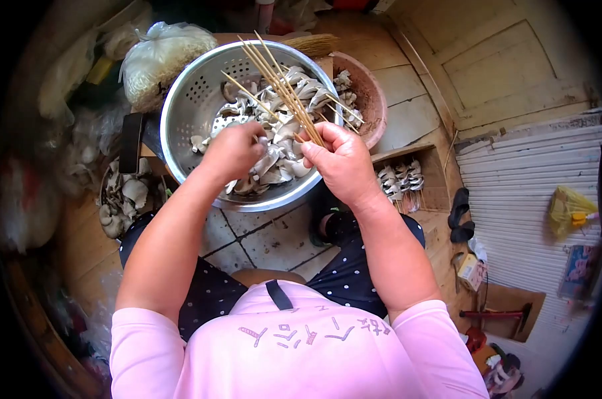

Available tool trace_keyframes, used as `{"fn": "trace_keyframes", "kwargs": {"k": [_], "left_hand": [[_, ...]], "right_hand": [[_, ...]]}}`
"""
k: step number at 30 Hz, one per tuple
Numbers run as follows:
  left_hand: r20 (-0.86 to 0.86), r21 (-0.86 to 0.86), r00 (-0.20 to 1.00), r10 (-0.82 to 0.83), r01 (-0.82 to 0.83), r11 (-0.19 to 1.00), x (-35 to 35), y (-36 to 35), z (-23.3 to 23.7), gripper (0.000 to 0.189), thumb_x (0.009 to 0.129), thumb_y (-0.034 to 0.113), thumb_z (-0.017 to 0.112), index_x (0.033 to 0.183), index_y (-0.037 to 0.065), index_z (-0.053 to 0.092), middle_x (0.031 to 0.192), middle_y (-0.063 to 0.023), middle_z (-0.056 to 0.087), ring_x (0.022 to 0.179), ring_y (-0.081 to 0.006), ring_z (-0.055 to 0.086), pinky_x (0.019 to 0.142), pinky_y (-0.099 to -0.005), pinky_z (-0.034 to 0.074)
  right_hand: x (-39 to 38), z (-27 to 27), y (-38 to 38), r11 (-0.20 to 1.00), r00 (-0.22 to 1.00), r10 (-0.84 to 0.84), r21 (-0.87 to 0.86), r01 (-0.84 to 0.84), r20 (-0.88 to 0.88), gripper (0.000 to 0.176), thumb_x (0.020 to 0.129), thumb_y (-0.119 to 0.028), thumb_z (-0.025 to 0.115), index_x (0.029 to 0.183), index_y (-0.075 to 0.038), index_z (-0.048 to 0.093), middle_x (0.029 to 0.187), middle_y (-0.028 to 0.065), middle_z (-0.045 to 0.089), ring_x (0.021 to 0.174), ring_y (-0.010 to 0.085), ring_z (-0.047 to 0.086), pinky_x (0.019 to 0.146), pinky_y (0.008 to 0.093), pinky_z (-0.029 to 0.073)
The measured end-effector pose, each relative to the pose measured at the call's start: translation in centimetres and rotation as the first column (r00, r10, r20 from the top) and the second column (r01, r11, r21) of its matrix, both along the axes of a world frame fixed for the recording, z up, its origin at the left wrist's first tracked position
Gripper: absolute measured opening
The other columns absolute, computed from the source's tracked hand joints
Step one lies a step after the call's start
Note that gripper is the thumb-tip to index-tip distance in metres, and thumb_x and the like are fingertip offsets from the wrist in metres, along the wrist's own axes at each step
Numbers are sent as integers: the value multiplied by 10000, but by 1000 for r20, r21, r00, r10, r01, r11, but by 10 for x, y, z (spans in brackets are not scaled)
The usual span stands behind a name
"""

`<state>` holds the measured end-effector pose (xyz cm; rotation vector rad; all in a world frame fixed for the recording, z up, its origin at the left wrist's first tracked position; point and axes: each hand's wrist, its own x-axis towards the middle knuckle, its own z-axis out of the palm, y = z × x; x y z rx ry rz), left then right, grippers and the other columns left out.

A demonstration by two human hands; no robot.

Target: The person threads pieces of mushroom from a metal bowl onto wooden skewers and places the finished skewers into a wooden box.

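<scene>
My right hand (341,163) is closed around a bundle of thin bamboo skewers (284,90), which fan out up and to the left over a metal colander (184,83). Grey-white oyster mushrooms (271,163), torn into pieces, lie inside the colander. My left hand (234,151) is low over these pieces with its fingers curled together; whatever is between the fingertips is hidden. Past my right hand, skewers threaded with mushroom (314,90) rest at the colander's far right side. One loose skewer (248,95) slants across the pieces.
A pinkish basin (379,110) stands behind the colander. Finished mushroom skewers (401,181) stand in a wooden box at right. More mushrooms (125,196) sit at left, below a filled plastic bag (161,60). Dark slippers (460,216) lie by the corrugated wall panel.
</scene>
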<state>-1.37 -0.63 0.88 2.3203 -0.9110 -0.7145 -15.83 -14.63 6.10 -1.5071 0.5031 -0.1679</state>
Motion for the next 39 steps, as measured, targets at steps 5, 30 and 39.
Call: {"fn": "trace_keyframes", "kwargs": {"k": [5,30,39], "left_hand": [[-691,-365,697,192,-566,739,22,9,22,198,845,76,575,1028,-1,581,864,-114,664,765,-193,675,683,-308,549],[-912,-361,403,71,-875,323,36,21,32,257,911,85,602,1136,-35,573,977,-128,646,892,-215,675,792,-320,586],[-902,-292,423,79,-736,610,18,16,33,276,877,104,655,1081,-55,559,955,-146,671,827,-224,693,733,-314,580]], "right_hand": [[-8,5,-1,999,999,16,-30,-17,-29,141,892,-61,603,1010,12,630,813,-15,599,710,61,535,665,216,446],[-10,1,3,985,995,26,-165,-41,-93,180,842,-92,584,980,3,651,735,-17,601,654,51,517,609,232,439],[-11,-6,4,984,998,-14,-180,2,-64,202,843,-83,591,1006,13,658,762,-11,617,666,56,526,613,236,442]]}}
